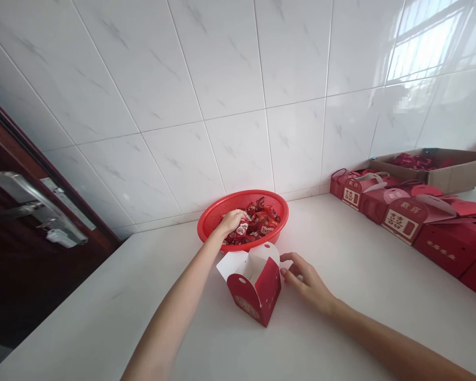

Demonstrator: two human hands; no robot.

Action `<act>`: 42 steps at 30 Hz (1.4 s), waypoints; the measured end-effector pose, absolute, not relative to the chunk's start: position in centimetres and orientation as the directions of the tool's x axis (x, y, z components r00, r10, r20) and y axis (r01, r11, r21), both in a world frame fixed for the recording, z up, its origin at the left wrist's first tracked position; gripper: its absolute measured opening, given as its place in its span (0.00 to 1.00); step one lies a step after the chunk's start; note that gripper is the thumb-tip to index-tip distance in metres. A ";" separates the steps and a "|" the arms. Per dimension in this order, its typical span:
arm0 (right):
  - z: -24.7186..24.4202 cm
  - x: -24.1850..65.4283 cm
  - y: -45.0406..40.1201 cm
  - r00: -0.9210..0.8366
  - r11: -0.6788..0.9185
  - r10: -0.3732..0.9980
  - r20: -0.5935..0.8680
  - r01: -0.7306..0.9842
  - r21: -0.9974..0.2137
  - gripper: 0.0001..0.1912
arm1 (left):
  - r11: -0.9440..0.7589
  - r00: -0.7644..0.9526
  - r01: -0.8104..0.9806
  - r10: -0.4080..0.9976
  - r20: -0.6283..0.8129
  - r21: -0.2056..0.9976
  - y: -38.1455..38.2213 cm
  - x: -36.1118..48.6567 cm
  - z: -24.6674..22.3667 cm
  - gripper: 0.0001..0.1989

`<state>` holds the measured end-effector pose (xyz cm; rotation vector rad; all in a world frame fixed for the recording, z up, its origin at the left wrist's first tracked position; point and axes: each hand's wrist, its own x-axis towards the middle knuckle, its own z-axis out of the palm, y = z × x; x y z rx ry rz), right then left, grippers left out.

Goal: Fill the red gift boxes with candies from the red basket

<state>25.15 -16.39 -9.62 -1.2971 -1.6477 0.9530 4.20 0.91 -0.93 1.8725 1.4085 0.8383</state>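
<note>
A red plastic basket (204,225) holds several red wrapped packets (266,222) near the wall. My left hand (234,221) reaches over its left side, fingers curled down onto a red packet with pale print; the fingertips are partly hidden. In front of the basket stands a red gift box (268,296), upright, its top flaps spread and its white inside showing. Just right of the box is my right hand (303,278), thumb and fingers apart, fingertips at or close to the box's right edge, with nothing held.
Several closed red gift boxes (404,217) line the right side of the white table (143,307). Behind them sits a cardboard box (460,172) with red items inside. A tiled wall (238,148) runs along the back; a dark door (27,254) is at the left.
</note>
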 end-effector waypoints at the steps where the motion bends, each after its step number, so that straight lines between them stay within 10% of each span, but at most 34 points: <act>1: -9.6 25.1 -16.4 -0.139 0.185 0.980 0.143 0.365 -0.912 0.19 | -0.216 0.223 0.545 0.969 0.109 0.810 1.0 4.1 -1.0 0.08; 22: -9.4 25.2 -16.5 -0.142 0.188 0.979 0.147 0.349 -0.918 0.18 | -0.217 0.400 0.605 0.915 -0.057 0.766 0.4 3.8 -1.1 0.16; 42: -5.5 25.6 -13.9 0.120 0.411 0.884 0.452 0.262 -0.873 0.14 | -0.435 0.361 0.273 0.873 0.328 0.858 -0.6 4.6 -0.1 0.17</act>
